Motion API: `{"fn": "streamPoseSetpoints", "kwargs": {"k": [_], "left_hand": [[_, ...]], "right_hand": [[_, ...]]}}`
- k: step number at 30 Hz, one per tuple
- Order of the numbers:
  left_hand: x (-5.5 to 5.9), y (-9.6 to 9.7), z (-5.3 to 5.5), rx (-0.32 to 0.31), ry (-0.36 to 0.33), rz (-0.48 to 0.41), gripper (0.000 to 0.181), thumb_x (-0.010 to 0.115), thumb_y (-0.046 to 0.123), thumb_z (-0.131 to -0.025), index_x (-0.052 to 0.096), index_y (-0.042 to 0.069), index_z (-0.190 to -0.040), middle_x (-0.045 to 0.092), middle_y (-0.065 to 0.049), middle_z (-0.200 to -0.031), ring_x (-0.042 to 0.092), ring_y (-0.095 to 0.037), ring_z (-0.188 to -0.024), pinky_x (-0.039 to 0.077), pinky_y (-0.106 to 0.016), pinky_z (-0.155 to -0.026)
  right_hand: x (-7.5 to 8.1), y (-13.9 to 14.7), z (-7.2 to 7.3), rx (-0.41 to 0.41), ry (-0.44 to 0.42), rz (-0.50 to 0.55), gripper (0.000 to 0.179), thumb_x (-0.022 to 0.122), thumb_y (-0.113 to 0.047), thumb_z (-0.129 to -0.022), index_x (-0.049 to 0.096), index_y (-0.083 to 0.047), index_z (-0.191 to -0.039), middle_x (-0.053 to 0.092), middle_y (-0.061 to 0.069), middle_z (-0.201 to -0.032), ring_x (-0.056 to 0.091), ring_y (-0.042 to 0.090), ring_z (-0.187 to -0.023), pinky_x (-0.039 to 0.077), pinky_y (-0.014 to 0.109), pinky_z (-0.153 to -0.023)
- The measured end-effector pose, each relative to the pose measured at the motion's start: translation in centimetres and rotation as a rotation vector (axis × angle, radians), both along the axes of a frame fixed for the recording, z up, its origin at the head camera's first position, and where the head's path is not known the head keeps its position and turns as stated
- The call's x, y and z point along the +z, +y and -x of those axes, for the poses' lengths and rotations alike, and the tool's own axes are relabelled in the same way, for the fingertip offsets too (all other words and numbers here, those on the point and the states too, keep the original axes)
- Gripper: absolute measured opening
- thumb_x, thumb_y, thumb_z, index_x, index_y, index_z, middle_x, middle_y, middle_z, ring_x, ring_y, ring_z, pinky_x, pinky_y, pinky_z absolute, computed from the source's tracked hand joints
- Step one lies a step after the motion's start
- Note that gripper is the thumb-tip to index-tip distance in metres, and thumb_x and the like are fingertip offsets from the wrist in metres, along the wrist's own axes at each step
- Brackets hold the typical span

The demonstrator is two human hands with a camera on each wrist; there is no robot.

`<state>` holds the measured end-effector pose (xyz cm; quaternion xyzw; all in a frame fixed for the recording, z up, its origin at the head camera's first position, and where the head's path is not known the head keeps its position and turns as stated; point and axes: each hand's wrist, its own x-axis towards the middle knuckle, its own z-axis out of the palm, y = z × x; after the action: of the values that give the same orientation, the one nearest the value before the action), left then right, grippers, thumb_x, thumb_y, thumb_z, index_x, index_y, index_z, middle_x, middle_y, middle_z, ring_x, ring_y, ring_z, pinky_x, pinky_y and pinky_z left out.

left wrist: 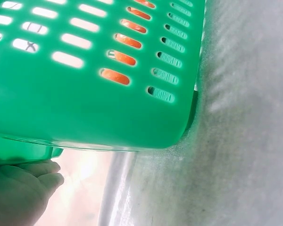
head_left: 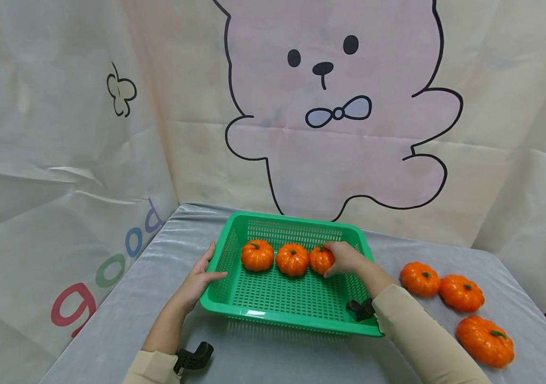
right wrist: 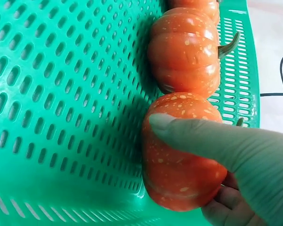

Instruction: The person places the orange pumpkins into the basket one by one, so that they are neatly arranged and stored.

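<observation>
A green plastic basket (head_left: 297, 318) with slotted walls stands on the cloth-covered table. Its left rim is held by my left hand (head_left: 195, 281), thumb over the top and the other fingers outside; the left wrist view shows those fingers (left wrist: 49, 178) under the rim. Inside, along the far side, three small orange pumpkins form a row. My right hand (head_left: 347, 260) grips the rightmost pumpkin (right wrist: 179, 179), thumb on one side and fingers round the other. Beside it sits the middle pumpkin (head_left: 292, 260), then the left pumpkin (head_left: 257, 255).
Right of the basket, three more orange pumpkins lie on the grey cloth (head_left: 234, 354): two side by side, a left one (head_left: 419, 279) and a right one (head_left: 461, 293), and a nearer one (head_left: 485, 342). A printed fabric backdrop (head_left: 330, 176) rises behind the table.
</observation>
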<state>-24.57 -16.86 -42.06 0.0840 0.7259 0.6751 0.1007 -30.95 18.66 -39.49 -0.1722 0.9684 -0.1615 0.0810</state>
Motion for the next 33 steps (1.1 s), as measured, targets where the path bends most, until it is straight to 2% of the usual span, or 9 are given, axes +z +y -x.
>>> {"fn": "streamPoseSetpoints", "kwargs": {"k": [6,14,22,29,33], "left_hand": [[-0.08,-0.03,0.06,-0.001,-0.003,0.008,0.086,0.052,0.002,-0.088,-0.007,0.011,-0.150,-0.016,-0.003,-0.157,-0.005,-0.023,-0.143,0.014,-0.045,-0.114],[-0.44,-0.04,0.24,0.011,0.004,0.018,0.085,0.053,0.003,-0.088,-0.005,0.009,-0.150,-0.014,-0.003,-0.157,-0.011,-0.022,-0.144,0.004,-0.047,-0.116],[-0.42,0.11,0.22,0.010,-0.012,0.003,0.086,0.052,0.001,-0.088,-0.006,0.011,-0.150,-0.014,-0.002,-0.157,-0.004,-0.022,-0.143,0.013,-0.045,-0.115],[-0.47,0.10,0.13,0.005,-0.010,0.012,0.086,0.052,0.002,-0.088,-0.006,0.012,-0.150,-0.014,-0.002,-0.157,-0.003,-0.022,-0.143,0.015,-0.044,-0.114],[-0.41,0.06,0.13,0.010,-0.014,0.023,0.086,0.052,0.003,-0.087,-0.006,0.013,-0.150,-0.013,-0.002,-0.157,0.001,-0.022,-0.143,0.018,-0.042,-0.113]], "right_hand": [[0.00,-0.07,-0.20,0.004,-0.005,-0.019,0.077,0.083,-0.009,-0.065,0.047,0.010,-0.130,0.052,0.026,-0.129,0.051,0.039,-0.116,0.044,0.048,-0.096],[0.08,-0.09,-0.40,0.018,0.011,-0.058,0.076,0.084,-0.009,-0.064,0.048,0.009,-0.129,0.055,0.024,-0.125,0.052,0.039,-0.114,0.044,0.048,-0.094],[0.23,0.10,-0.59,0.028,0.008,-0.036,0.077,0.083,-0.015,-0.067,0.046,0.010,-0.130,0.053,0.026,-0.127,0.051,0.040,-0.115,0.044,0.049,-0.095],[0.11,0.35,-0.52,0.050,0.024,0.000,0.073,0.079,-0.021,-0.071,0.047,0.011,-0.129,0.056,0.026,-0.123,0.055,0.037,-0.108,0.048,0.046,-0.088],[0.17,0.42,-0.40,0.062,0.036,0.008,0.073,0.080,-0.019,-0.071,0.047,0.013,-0.128,0.055,0.028,-0.124,0.054,0.038,-0.110,0.046,0.047,-0.092]]}}
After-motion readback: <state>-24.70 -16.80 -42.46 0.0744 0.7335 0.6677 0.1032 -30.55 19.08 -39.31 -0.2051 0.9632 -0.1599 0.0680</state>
